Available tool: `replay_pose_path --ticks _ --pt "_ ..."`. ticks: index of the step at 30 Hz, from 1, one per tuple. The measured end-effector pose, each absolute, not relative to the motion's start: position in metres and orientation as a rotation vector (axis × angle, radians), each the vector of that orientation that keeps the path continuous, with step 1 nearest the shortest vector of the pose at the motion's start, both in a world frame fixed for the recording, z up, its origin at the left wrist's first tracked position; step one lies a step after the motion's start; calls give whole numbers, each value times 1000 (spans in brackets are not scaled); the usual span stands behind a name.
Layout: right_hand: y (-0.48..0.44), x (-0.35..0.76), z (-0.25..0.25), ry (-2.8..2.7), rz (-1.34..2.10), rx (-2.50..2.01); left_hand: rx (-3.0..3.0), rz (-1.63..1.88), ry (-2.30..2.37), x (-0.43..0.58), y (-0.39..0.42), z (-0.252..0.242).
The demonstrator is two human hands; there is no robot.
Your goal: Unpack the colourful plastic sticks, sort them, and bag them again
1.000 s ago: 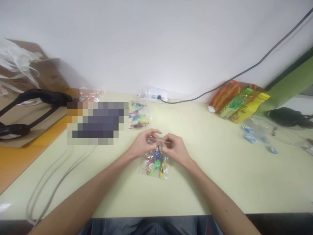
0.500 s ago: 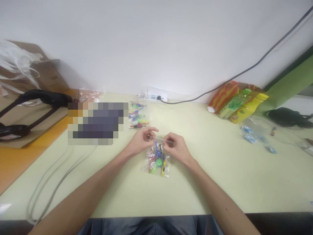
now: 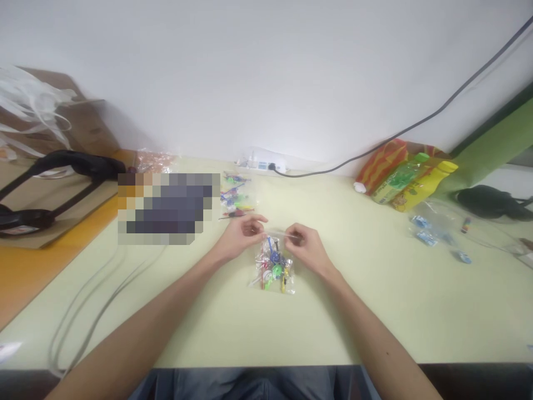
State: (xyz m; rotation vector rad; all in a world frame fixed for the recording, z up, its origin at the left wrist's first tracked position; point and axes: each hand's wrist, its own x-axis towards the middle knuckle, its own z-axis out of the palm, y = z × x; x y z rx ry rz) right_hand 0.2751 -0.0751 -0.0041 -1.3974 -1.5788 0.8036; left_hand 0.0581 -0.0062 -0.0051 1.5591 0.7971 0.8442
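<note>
A clear plastic bag (image 3: 275,272) hangs or lies between my hands over the table's middle. Through it show small colourful plastic pieces in blue, green, red, white, yellow and black. My left hand (image 3: 241,236) pinches the left end of the bag's top edge between thumb and fingers. At the other end of that edge, my right hand (image 3: 306,247) is closed on the bag with curled fingers. Just beyond my left hand lie similar bags of colourful pieces (image 3: 236,194). Whether the held bag rests on the table I cannot tell.
A blurred-out dark object (image 3: 169,208) lies to the left, with cables (image 3: 100,294) nearby. Farther left are a black frame (image 3: 62,189) and a cardboard box (image 3: 83,122). A power strip (image 3: 262,162) sits by the wall. Yellow packaging (image 3: 425,186) and small blue packets (image 3: 427,239) are at right.
The bag and my right hand have shifted slightly right. The bag's lower end sits a little higher in the view. Both hands keep their hold along its top edge.
</note>
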Motion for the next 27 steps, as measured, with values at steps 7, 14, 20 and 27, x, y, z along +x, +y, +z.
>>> replay_pose_path --ticks 7,14,20,27 --pt "-71 289 -7 -1541 756 -1450 1572 894 839 53 -4 -4" --pt "-68 297 -10 -1532 739 -1476 1592 927 871 53 -3 -2" --pt "-67 299 -11 -1530 754 -1483 1602 957 897 52 -1 -5" --pt "-65 311 -11 -1478 768 -1522 1586 1046 962 40 9 -4"
